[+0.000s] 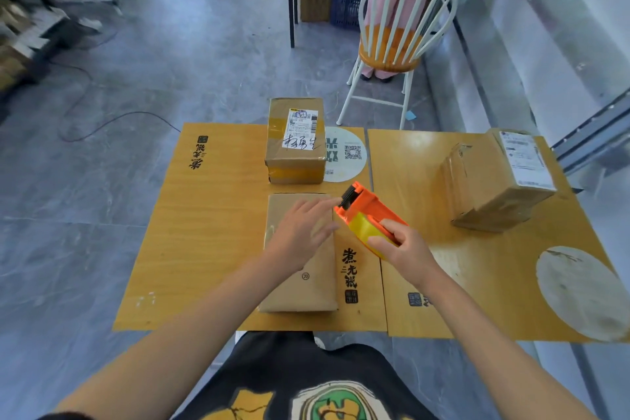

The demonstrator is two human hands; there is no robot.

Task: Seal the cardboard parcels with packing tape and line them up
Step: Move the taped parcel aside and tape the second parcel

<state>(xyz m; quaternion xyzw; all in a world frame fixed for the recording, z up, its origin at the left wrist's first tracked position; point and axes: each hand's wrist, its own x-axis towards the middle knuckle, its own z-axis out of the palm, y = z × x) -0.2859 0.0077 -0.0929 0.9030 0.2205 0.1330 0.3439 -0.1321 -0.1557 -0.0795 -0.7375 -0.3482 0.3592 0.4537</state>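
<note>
Head view: left hand point(300, 228) lies spread flat on the plain brown cardboard parcel point(300, 283) on the yellow wooden table point(211, 232); right hand point(405, 245) grips the orange-and-yellow tape dispenser point(366, 215) at the parcel's right edge.

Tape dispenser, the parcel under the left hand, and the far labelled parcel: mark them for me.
tape dispenser point(366, 211): head view, orange body above the yellow roll.
near parcel point(300, 286): head view, bare top face.
far parcel point(301, 129): head view, white shipping label.
</note>
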